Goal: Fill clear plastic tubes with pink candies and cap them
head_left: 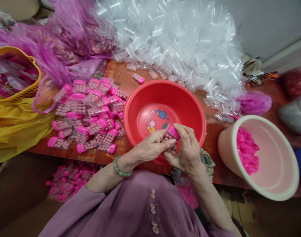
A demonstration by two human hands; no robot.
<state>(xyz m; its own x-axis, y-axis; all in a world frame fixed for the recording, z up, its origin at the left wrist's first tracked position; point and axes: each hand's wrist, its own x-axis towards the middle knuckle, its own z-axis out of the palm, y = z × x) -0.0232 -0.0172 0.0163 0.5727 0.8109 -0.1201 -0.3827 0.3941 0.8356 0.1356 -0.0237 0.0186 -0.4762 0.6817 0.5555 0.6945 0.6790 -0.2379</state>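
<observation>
Both hands meet over the near rim of a red plastic basin (137, 95) with cartoon animals printed on its floor. Between them is a small clear bottle (168, 136) of pink beads with a bright pink cap (173, 132). My left hand (152, 146), with a green bead bracelet at its wrist, grips the bottle's body. My right hand (186, 149) closes around the cap end, fingers over the cap. The palm sides of both hands are hidden. Left of the basin lies a heap of similar filled, pink-capped bottles (93, 102).
Behind the basin rises a large pile of clear bottles (175, 42). A cream bucket (276, 164) with pink caps (247, 151) stands at the right. A yellow basket (29, 92) and purple plastic bags (71, 23) crowd the left. More filled bottles (68, 179) lie below the table edge.
</observation>
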